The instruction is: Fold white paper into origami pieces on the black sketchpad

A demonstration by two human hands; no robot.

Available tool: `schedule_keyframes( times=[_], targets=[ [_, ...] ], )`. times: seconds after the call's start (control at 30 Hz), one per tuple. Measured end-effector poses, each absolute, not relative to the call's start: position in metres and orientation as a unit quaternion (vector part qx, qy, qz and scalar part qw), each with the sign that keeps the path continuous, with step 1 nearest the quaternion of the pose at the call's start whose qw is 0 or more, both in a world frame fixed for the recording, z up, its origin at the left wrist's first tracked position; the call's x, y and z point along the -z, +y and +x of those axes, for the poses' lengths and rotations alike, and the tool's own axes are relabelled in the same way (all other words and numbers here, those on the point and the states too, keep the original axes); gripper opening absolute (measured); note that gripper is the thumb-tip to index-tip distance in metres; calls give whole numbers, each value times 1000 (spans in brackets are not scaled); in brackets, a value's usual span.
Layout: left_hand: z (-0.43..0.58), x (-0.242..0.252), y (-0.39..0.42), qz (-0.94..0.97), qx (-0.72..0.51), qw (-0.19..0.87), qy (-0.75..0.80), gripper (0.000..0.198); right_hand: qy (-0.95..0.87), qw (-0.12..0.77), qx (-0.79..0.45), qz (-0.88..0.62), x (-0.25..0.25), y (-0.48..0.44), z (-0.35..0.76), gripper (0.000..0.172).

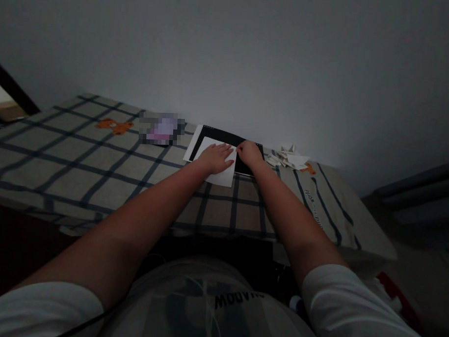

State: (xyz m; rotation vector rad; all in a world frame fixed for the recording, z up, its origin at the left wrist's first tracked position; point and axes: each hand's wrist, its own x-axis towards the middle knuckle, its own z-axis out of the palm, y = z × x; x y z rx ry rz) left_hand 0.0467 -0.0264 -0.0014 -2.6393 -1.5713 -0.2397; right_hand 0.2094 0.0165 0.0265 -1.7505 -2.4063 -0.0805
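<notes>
A white sheet of paper (223, 179) lies partly over a black sheet or board (229, 137) that has a white margin at its left. My left hand (215, 158) rests flat on the white paper, fingers spread. At the paper's upper right corner is my right hand (248, 152), its thumb and fingers pinched together; what they hold, if anything, is too small to make out. Right of my right hand, folded or torn white paper pieces (289, 158) lie in a loose pile.
The table wears a checked cloth (110, 172) with orange bear prints. A blurred purple and pink item (162, 130) lies left of the black sheet. Behind the table stands a grey wall (228, 55). Grey folded fabric (422, 190) is at the far right.
</notes>
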Motion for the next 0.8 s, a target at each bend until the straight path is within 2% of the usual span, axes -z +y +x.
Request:
schedule_keyframes(
  times=[0.2,0.6,0.8],
  targets=[
    [47,1,-25,-858,76,31,-508,65,-794,64,33,-604,-30,21,206,30],
    [48,-2,-29,-854,80,15,-514,60,-855,38,70,-513,-32,-46,214,35],
    [47,3,-24,-858,86,14,-507,63,-816,48,65,-572,-30,-31,208,33]
  ],
)
